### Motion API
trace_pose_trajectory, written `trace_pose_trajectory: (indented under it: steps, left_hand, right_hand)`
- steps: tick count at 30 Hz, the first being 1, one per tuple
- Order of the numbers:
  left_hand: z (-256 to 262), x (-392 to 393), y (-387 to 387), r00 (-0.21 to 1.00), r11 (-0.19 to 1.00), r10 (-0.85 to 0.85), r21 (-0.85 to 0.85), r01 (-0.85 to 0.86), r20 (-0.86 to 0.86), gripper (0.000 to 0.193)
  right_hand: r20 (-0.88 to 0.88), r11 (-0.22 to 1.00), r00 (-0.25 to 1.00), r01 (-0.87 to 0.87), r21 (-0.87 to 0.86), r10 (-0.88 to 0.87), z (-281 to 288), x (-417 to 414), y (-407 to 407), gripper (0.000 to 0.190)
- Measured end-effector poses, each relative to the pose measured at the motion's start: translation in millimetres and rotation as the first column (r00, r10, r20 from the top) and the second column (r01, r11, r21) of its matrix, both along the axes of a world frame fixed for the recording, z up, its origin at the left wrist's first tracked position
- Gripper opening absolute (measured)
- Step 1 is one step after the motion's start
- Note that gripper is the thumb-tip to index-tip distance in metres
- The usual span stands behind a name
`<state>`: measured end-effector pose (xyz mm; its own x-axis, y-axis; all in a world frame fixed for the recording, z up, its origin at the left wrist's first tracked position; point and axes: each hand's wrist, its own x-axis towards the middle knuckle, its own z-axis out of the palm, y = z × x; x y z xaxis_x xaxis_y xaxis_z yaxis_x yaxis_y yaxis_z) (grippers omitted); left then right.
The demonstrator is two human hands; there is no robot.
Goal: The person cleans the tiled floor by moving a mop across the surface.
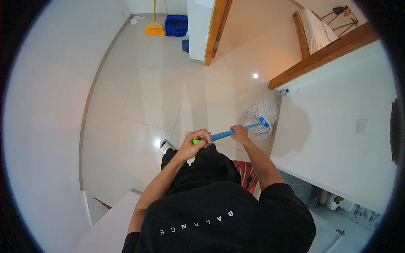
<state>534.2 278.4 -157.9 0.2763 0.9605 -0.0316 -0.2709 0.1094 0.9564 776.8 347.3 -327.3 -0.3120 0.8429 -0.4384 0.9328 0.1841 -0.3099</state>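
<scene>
A string mop with a blue handle (223, 135) runs up and to the right from my body. My left hand (193, 142) is closed round its upper end, by the green tip. Farther down the shaft, my right hand (240, 134) grips it too. The white mop head (262, 117), with a blue socket, lies spread on the tiled floor (152, 101) against the base of the right wall.
A plastic bottle (282, 92) stands by the wooden door frame (322, 57). Near the far wall are a yellow broom (155, 28), a blue bag (176, 25) and a white cloth (136, 19). A red patterned mat (246, 174) lies beside my legs.
</scene>
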Motion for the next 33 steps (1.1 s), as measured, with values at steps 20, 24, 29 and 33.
trace_pose_trajectory:
  steps: [20, 24, 29, 33]
  left_hand:
    - [152, -137, -34, 0.885, 0.786, 0.423, 0.565, -0.252, -0.193, 0.017]
    - [139, -126, -17, 0.925, 0.820, 0.364, 0.509, -0.260, -0.113, 0.017]
    - [73, -69, -9, 0.990, 0.973, 0.136, 0.186, -0.138, 0.025, 0.012]
    - [34, -27, -34, 0.994, 0.996, 0.080, -0.037, -0.077, 0.076, 0.008]
  right_hand:
    - [-0.730, 0.937, 0.588, -0.223, 0.268, 0.349, 82, -258, -5, 0.016]
    - [-0.589, 0.960, 0.760, -0.253, 0.121, 0.275, 79, -207, -10, 0.020]
    - [-0.347, 0.984, 0.921, -0.166, 0.063, 0.177, 40, -93, -36, 0.023]
    - [-0.156, 0.975, 0.971, -0.199, -0.103, 0.182, 33, -35, -49, 0.021]
